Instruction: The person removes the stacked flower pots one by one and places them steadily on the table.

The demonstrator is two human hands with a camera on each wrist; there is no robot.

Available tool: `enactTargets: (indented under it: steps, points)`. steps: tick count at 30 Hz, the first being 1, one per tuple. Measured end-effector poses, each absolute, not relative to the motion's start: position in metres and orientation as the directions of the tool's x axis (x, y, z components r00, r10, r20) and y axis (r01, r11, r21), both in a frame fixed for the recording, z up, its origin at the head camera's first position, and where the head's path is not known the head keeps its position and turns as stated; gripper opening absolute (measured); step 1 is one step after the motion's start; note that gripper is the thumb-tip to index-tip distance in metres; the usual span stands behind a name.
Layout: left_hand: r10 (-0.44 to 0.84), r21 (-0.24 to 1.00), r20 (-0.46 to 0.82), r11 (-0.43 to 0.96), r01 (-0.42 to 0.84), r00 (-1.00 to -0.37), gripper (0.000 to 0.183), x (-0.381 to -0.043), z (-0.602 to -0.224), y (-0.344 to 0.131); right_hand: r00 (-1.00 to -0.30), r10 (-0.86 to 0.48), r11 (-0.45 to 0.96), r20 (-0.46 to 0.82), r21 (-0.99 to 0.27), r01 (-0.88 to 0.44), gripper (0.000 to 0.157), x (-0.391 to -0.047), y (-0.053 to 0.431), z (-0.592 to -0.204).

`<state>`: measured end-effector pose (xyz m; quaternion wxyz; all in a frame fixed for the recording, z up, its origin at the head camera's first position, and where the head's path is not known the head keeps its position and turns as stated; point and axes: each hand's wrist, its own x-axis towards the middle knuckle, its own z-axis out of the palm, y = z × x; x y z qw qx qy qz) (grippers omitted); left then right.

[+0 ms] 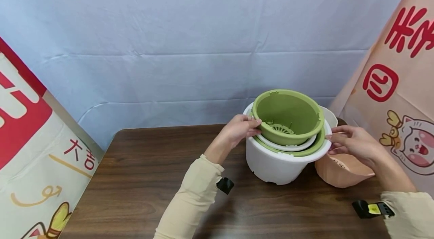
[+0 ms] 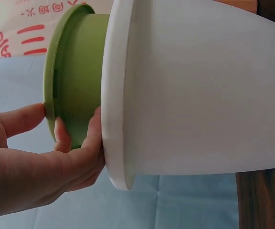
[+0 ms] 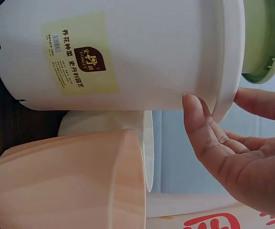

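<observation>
Several flower pots are nested in a stack at the right of the table. The outermost is a large white pot (image 1: 274, 167), with a label (image 3: 80, 55) on its side in the right wrist view. Inside it show the rims of a green pot (image 1: 301, 153) and a white one. On top a smaller green pot (image 1: 293, 109) with a slotted bottom stands tilted, well above the white rim. My left hand (image 1: 239, 129) pinches this top pot's rim, its lower fingers touching the large pot's rim. My right hand (image 1: 356, 143) grips the large white pot's rim between thumb and fingers.
Right of the stack, partly under my right hand, is a peach pot (image 1: 339, 175). A cream-white pot (image 3: 148, 152) stands behind it. The brown wooden table (image 1: 162, 178) reaches back to a pale blue cloth (image 1: 162, 43). Printed banners hang at both sides.
</observation>
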<state>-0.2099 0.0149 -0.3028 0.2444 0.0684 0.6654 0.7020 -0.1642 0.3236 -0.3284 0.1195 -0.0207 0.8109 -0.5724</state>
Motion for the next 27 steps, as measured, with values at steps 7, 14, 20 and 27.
enactTargets:
  steps: [7,14,20,27]
  points:
    - [0.427,0.965,-0.227,-0.022,-0.261,-0.875,0.019,-0.21,-0.296,0.013,-0.97,-0.173,0.359,-0.172,-0.928,0.101,0.049,-0.164,0.324,-0.328]
    - [0.428,0.962,-0.203,-0.079,-0.26,-0.881,0.021,-0.208,-0.287,0.008,-0.97,-0.172,0.36,-0.169,-0.928,0.098,0.049,-0.164,0.324,-0.327]
    - [0.446,0.962,-0.162,-0.127,-0.241,-0.88,0.025,-0.205,-0.279,0.002,-0.971,-0.176,0.35,-0.16,-0.932,0.09,0.049,-0.165,0.325,-0.329]
    - [0.439,0.96,-0.119,-0.178,-0.217,-0.89,0.02,-0.201,-0.271,-0.004,-0.972,-0.165,0.356,-0.167,-0.929,0.099,0.051,-0.165,0.327,-0.329]
